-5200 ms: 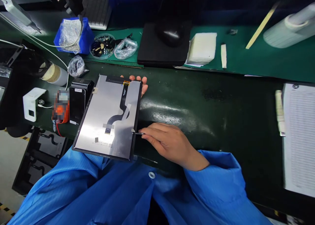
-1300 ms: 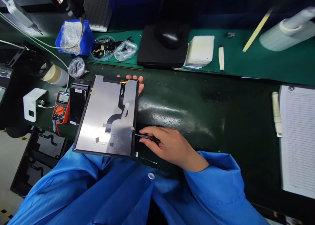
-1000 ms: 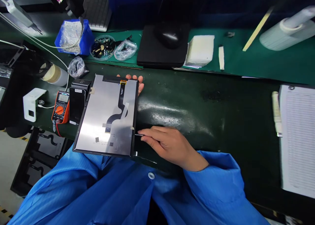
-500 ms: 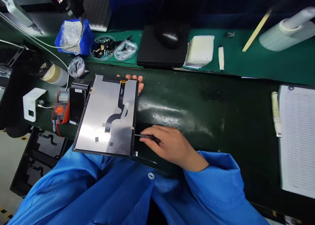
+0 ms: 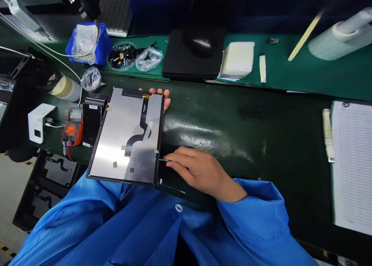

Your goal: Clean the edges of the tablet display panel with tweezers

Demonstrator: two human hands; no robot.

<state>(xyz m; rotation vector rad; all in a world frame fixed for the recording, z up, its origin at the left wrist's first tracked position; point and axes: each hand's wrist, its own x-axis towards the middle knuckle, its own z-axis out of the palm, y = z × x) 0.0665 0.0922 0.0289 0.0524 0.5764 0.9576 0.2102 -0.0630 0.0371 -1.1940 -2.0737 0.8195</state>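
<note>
A tablet display panel (image 5: 116, 130), silver back up, lies tilted in front of me with a black flex cable (image 5: 143, 118) and bits of tape on it. My left hand (image 5: 166, 99) supports it from beneath; only the fingertips show past its far right corner, and the palm is hidden. Pinched between the thumb and fingers of my right hand (image 5: 200, 171) is a pair of tweezers (image 5: 163, 160). Their thin metal tip reaches the panel's right edge, just below a small piece of tape.
Left of the panel are a phone (image 5: 92, 124), an orange meter (image 5: 72, 128) and a white bracket (image 5: 39, 122). Along the back stand a blue bin (image 5: 88, 45), a dish of small parts (image 5: 122, 56), a black mouse (image 5: 200, 41) and white wipes (image 5: 238, 59). A lined sheet (image 5: 353, 165) lies far right.
The tweezers have turned in my right hand and their tip has moved slightly left, onto the panel's edge. The right fingers have shifted a little. My left hand and the panel stay nearly still.
</note>
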